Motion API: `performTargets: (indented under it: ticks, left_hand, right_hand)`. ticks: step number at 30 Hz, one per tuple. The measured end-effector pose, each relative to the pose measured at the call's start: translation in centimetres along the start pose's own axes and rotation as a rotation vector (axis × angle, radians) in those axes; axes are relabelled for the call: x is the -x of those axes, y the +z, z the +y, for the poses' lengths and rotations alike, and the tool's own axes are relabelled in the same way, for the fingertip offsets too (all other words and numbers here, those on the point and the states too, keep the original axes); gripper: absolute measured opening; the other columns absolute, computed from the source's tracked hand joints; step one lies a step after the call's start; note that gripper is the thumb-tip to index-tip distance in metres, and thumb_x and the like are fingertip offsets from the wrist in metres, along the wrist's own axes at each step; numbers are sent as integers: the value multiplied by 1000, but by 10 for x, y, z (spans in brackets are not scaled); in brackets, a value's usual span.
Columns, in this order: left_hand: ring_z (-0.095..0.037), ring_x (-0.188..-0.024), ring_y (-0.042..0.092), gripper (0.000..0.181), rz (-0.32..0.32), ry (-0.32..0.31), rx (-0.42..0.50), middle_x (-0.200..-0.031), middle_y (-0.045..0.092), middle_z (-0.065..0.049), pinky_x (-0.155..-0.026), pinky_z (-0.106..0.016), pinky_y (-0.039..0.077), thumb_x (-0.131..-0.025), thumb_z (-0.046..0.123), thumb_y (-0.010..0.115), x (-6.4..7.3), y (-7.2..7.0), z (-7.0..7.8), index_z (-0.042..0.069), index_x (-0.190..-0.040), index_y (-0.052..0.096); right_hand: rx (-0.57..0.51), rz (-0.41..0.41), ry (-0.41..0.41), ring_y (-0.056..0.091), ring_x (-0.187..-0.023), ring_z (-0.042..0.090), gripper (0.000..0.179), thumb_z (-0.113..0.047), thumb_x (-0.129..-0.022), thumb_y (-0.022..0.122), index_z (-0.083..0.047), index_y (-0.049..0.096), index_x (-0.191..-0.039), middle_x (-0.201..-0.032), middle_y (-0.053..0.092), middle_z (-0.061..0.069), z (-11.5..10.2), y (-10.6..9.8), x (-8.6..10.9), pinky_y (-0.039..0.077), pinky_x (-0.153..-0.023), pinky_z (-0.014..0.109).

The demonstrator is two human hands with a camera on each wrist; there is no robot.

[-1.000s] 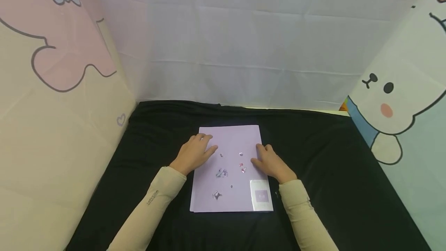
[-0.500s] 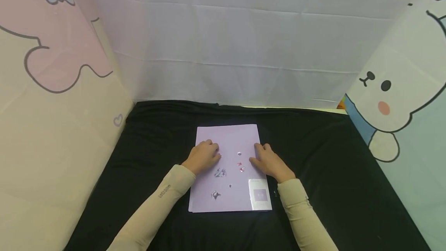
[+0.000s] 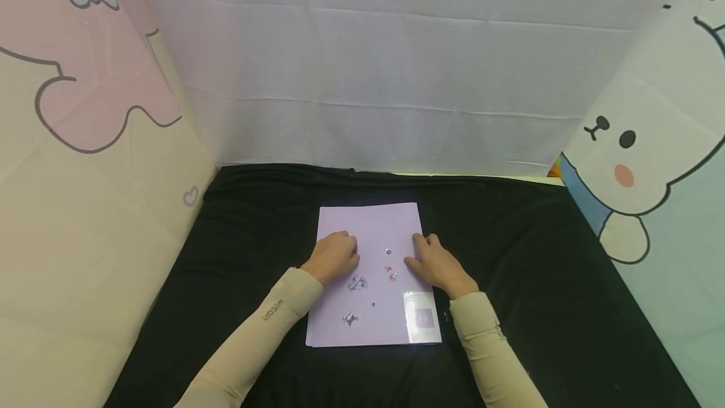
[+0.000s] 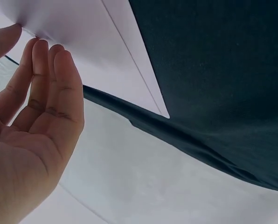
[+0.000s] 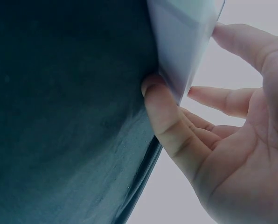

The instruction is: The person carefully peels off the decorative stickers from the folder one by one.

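Observation:
A lavender folder [image 3: 391, 323] lies flat on the black cloth. My left hand [image 3: 333, 258] is over its left half, and its curled fingers cover a spot near the upper middle. In the left wrist view, thumb and fingertips [image 4: 40, 45] pinch a small shiny sticker [image 4: 29, 32] on the cover, mostly hidden by them. My right hand [image 3: 438, 265] rests along the folder's right edge, its thumb on the cover. Over in the right wrist view, a finger [image 5: 160, 105] presses against the folder's side [image 5: 176, 51], down by the cloth; the fingers are spread and fairly straight.
Several shiny stickers dot the cover, among them a silver star-like one [image 3: 350, 318], a larger cluster [image 3: 357, 283] and a pink one [image 3: 393, 276]. A clear label pocket [image 3: 418, 332] marks the lower right corner. Printed fabric walls [image 3: 362, 80] enclose the black cloth [image 3: 510, 238].
My left hand has moved right and slightly nearer over the cover, its fingers curling in and hiding a small sticker. The right hand stays at the folder's edge.

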State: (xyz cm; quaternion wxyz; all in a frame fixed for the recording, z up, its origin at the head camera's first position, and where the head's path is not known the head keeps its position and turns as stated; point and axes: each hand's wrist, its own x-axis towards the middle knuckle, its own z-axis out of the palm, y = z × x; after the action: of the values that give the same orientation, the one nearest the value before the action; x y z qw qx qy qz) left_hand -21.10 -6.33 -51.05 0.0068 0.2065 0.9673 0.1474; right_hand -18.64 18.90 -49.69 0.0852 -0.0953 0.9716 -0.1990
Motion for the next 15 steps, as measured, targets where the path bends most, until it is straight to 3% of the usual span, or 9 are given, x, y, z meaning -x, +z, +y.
performTargets:
  ticks: [6, 15]
  left_hand:
    - [-15, -61, 49, 16, 6, 34, -53, -68, 52, 0, -56, -30, 45, -90, 20, 69, -2, 2, 0, 9, -78, 69]
    - [-17, -57, 49, 18, 145, 190, -191, -64, 51, -2, -49, -34, 47, -86, 13, 65, -1, 7, 1, 8, -69, 63]
  right_hand:
    - [1, 1, -2, 60, -85, 30, 65, -30, -96, 68, 0, 41, -147, -120, 49, 26, 0, 0, 0, 54, -72, 42]
    - [-2, 10, 2, 61, -89, 31, 65, -29, -95, 68, 0, 42, -146, -122, 50, 26, 0, 0, 1, 55, -75, 43]
